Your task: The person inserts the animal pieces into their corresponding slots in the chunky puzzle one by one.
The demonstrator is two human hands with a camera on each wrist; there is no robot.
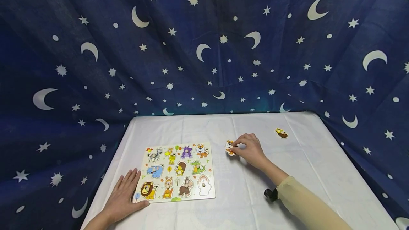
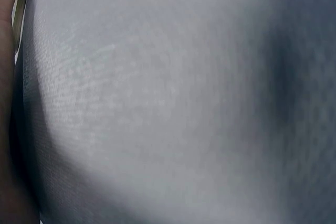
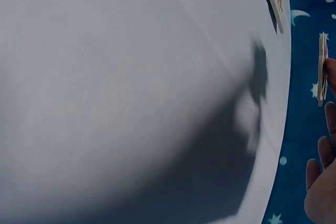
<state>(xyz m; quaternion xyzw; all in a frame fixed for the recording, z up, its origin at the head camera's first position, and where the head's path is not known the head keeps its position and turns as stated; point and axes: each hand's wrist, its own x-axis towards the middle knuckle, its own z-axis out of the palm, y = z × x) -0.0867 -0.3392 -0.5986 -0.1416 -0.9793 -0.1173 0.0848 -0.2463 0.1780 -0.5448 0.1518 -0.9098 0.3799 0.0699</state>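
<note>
A pale wooden puzzle board with animal pictures lies at the left of the table. My left hand rests flat beside its lower left corner, fingers straight and thumb along the front edge; in the left wrist view only a strip of the hand shows. Right of the board, my right hand pinches an orange-and-white animal puzzle piece between thumb and fingers. The right wrist view shows this piece edge-on, off the table. In the board's lower right corner is a pale animal-shaped outline.
A brown-and-yellow animal puzzle piece lies at the far right. Near my right sleeve is a small black object, partly covered by the forearm. A white cloth covers the table, and a dark blue starry curtain hangs behind.
</note>
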